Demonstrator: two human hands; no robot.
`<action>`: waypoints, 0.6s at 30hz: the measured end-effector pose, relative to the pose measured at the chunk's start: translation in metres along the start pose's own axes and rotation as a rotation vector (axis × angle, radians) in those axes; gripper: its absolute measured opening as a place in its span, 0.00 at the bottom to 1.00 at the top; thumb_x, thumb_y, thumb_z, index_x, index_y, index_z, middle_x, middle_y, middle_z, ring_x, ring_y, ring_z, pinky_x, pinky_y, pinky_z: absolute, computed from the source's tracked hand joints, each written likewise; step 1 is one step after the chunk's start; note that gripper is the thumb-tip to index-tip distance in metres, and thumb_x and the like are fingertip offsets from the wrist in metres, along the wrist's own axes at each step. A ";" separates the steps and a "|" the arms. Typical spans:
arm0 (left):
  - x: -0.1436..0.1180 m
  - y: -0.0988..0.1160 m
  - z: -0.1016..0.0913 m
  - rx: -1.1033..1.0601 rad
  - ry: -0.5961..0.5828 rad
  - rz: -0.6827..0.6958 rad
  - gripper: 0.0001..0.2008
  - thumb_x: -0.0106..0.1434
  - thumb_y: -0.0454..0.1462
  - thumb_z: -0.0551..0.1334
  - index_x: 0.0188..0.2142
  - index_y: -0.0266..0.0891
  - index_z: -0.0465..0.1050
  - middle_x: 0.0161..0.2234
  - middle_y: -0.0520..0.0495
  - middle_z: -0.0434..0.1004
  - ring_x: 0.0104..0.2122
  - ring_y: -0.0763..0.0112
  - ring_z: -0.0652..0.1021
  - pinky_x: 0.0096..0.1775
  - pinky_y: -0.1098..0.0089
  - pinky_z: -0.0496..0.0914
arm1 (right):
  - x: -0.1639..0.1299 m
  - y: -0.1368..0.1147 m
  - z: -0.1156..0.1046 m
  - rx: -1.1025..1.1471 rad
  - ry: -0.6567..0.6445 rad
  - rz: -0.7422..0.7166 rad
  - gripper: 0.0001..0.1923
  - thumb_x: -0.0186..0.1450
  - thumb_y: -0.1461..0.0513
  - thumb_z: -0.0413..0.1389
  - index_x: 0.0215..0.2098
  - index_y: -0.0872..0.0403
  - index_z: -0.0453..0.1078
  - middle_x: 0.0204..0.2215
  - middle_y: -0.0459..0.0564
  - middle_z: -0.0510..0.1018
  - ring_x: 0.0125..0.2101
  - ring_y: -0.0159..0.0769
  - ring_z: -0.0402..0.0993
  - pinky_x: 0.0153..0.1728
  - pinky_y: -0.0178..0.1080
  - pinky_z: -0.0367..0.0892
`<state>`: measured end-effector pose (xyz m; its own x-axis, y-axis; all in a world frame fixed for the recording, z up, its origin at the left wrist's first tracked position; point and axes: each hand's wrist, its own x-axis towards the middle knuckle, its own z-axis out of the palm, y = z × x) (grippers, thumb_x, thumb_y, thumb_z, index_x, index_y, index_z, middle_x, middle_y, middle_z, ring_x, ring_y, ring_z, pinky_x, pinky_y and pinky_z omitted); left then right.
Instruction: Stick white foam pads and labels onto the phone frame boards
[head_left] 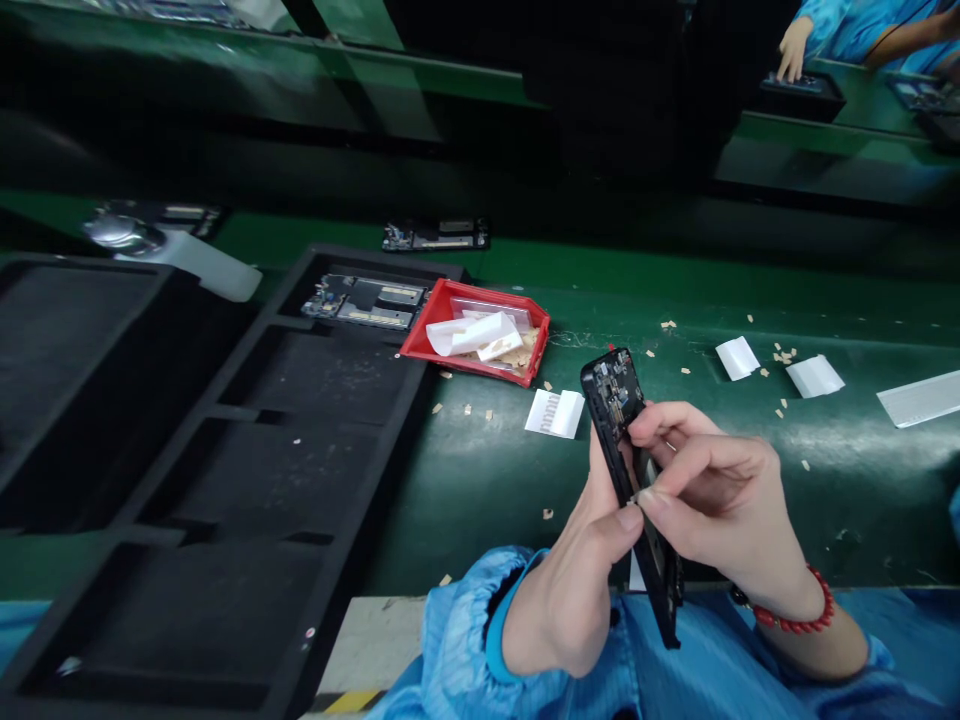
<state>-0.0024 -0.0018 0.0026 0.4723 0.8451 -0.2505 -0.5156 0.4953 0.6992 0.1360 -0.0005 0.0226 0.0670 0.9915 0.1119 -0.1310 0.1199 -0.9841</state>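
Note:
An opened phone body [613, 395], black with its circuit board bare at the upper end, stands tilted in front of me. My left hand [574, 590] grips it from the left and below, the thumb along its near edge. My right hand [724, 490] is closed in a pinch, thumb and index fingertip touching the phone near the left thumb. Whatever lies between those fingertips is too small to name. Left of the phone, a white paper piece [555, 413] with dark marks lies on the green bench [480, 480].
A red bin [529, 372] holds papers and tan bits. It touches a black compartment tray [300, 450] with another phone body [367, 302] in it. Scattered tan bits and folded white papers [815, 376] lie to the right. Across the bench a co-worker's hand [793, 48] touches a dark box.

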 end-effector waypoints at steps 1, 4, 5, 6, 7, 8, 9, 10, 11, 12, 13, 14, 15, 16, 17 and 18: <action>0.000 0.001 0.002 -0.009 0.012 0.005 0.27 0.64 0.44 0.64 0.62 0.46 0.70 0.66 0.50 0.68 0.72 0.48 0.49 0.71 0.56 0.48 | 0.000 -0.001 -0.001 -0.066 0.006 -0.030 0.11 0.56 0.72 0.66 0.27 0.49 0.81 0.41 0.49 0.80 0.42 0.35 0.79 0.47 0.39 0.78; 0.001 0.002 0.009 -0.046 0.076 0.024 0.28 0.62 0.45 0.64 0.62 0.47 0.71 0.64 0.50 0.70 0.70 0.46 0.56 0.70 0.56 0.51 | -0.004 -0.003 -0.004 -0.257 0.086 -0.134 0.13 0.57 0.73 0.66 0.35 0.49 0.81 0.45 0.50 0.78 0.42 0.34 0.76 0.45 0.38 0.75; 0.001 0.002 0.010 -0.053 0.083 0.032 0.28 0.63 0.46 0.63 0.62 0.48 0.71 0.63 0.51 0.71 0.69 0.46 0.58 0.69 0.56 0.52 | -0.006 -0.003 -0.005 -0.295 0.123 -0.171 0.15 0.57 0.73 0.66 0.37 0.48 0.80 0.47 0.50 0.76 0.43 0.34 0.75 0.45 0.39 0.74; 0.001 0.002 0.011 -0.051 0.074 0.036 0.27 0.63 0.46 0.63 0.62 0.49 0.70 0.63 0.51 0.72 0.68 0.47 0.61 0.69 0.56 0.53 | -0.009 -0.004 -0.005 -0.321 0.153 -0.208 0.16 0.58 0.73 0.66 0.38 0.48 0.80 0.47 0.49 0.76 0.43 0.34 0.74 0.45 0.39 0.73; 0.001 0.001 0.011 -0.049 0.059 0.041 0.27 0.64 0.46 0.62 0.62 0.49 0.70 0.62 0.51 0.73 0.67 0.47 0.64 0.68 0.56 0.54 | -0.013 -0.005 -0.005 -0.336 0.165 -0.238 0.16 0.58 0.73 0.66 0.39 0.48 0.79 0.46 0.49 0.75 0.42 0.34 0.74 0.45 0.39 0.72; 0.001 0.000 0.011 -0.048 0.046 0.050 0.27 0.65 0.45 0.62 0.63 0.49 0.69 0.61 0.51 0.73 0.65 0.48 0.65 0.68 0.55 0.54 | -0.016 -0.006 -0.004 -0.340 0.158 -0.258 0.16 0.58 0.73 0.66 0.38 0.48 0.79 0.46 0.48 0.75 0.42 0.34 0.73 0.44 0.38 0.72; 0.001 0.000 0.010 -0.046 0.041 0.063 0.27 0.65 0.45 0.61 0.63 0.49 0.69 0.61 0.51 0.74 0.65 0.49 0.66 0.68 0.55 0.54 | -0.018 -0.007 -0.003 -0.337 0.135 -0.266 0.15 0.58 0.73 0.66 0.37 0.48 0.79 0.45 0.48 0.74 0.41 0.34 0.73 0.43 0.38 0.71; 0.001 -0.001 0.008 -0.040 0.041 0.077 0.26 0.65 0.45 0.61 0.63 0.49 0.69 0.62 0.51 0.73 0.65 0.49 0.66 0.68 0.55 0.53 | -0.021 -0.007 -0.001 -0.329 0.107 -0.266 0.14 0.58 0.73 0.66 0.37 0.48 0.79 0.45 0.48 0.74 0.41 0.34 0.74 0.43 0.39 0.72; 0.000 -0.001 0.006 -0.026 0.037 0.086 0.26 0.65 0.46 0.62 0.63 0.49 0.70 0.62 0.51 0.72 0.66 0.49 0.64 0.69 0.56 0.52 | -0.022 -0.007 0.001 -0.322 0.081 -0.261 0.14 0.58 0.72 0.66 0.37 0.48 0.79 0.45 0.48 0.74 0.41 0.35 0.74 0.43 0.39 0.72; 0.000 -0.001 0.005 -0.006 0.034 0.091 0.26 0.65 0.46 0.62 0.62 0.48 0.71 0.63 0.51 0.71 0.67 0.49 0.62 0.69 0.56 0.50 | -0.023 -0.007 0.003 -0.319 0.066 -0.257 0.14 0.58 0.72 0.66 0.37 0.47 0.80 0.45 0.48 0.74 0.42 0.36 0.75 0.44 0.40 0.72; 0.000 -0.001 0.003 0.015 0.028 0.089 0.26 0.65 0.47 0.63 0.61 0.48 0.71 0.64 0.51 0.70 0.69 0.49 0.60 0.70 0.57 0.49 | -0.023 -0.006 0.005 -0.323 0.063 -0.255 0.14 0.59 0.72 0.65 0.37 0.47 0.80 0.45 0.48 0.74 0.43 0.37 0.75 0.44 0.41 0.73; 0.000 -0.001 0.001 0.030 0.024 0.081 0.26 0.64 0.47 0.63 0.61 0.48 0.72 0.65 0.50 0.69 0.70 0.49 0.58 0.70 0.57 0.49 | -0.023 -0.006 0.006 -0.332 0.066 -0.254 0.14 0.59 0.72 0.65 0.38 0.47 0.81 0.45 0.49 0.75 0.43 0.38 0.76 0.44 0.41 0.73; -0.001 -0.001 0.000 0.031 0.021 0.070 0.27 0.64 0.47 0.64 0.62 0.47 0.71 0.65 0.50 0.68 0.70 0.48 0.56 0.70 0.56 0.49 | -0.023 -0.005 0.007 -0.340 0.071 -0.251 0.15 0.59 0.72 0.65 0.38 0.47 0.81 0.45 0.49 0.75 0.43 0.38 0.76 0.44 0.41 0.73; -0.001 -0.001 -0.001 0.019 0.022 0.059 0.29 0.63 0.47 0.65 0.62 0.48 0.70 0.65 0.49 0.69 0.70 0.47 0.56 0.70 0.55 0.50 | -0.022 -0.004 0.008 -0.345 0.072 -0.243 0.15 0.59 0.71 0.65 0.38 0.46 0.81 0.45 0.49 0.76 0.43 0.38 0.75 0.43 0.41 0.73; -0.002 -0.001 -0.002 -0.001 0.030 0.053 0.31 0.62 0.46 0.66 0.64 0.48 0.68 0.65 0.48 0.69 0.70 0.47 0.55 0.69 0.55 0.51 | -0.021 -0.004 0.008 -0.347 0.069 -0.233 0.14 0.59 0.71 0.65 0.39 0.46 0.81 0.46 0.49 0.76 0.43 0.38 0.75 0.43 0.41 0.73; -0.003 -0.001 -0.002 -0.020 0.041 0.050 0.33 0.60 0.45 0.66 0.65 0.47 0.66 0.65 0.48 0.69 0.70 0.46 0.55 0.69 0.54 0.52 | -0.021 -0.003 0.008 -0.342 0.064 -0.221 0.14 0.60 0.71 0.65 0.39 0.46 0.81 0.46 0.49 0.76 0.44 0.38 0.75 0.43 0.41 0.73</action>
<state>-0.0049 -0.0040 0.0015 0.4163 0.8761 -0.2431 -0.5520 0.4560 0.6981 0.1273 -0.0208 0.0244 0.1192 0.9371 0.3279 0.2287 0.2955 -0.9276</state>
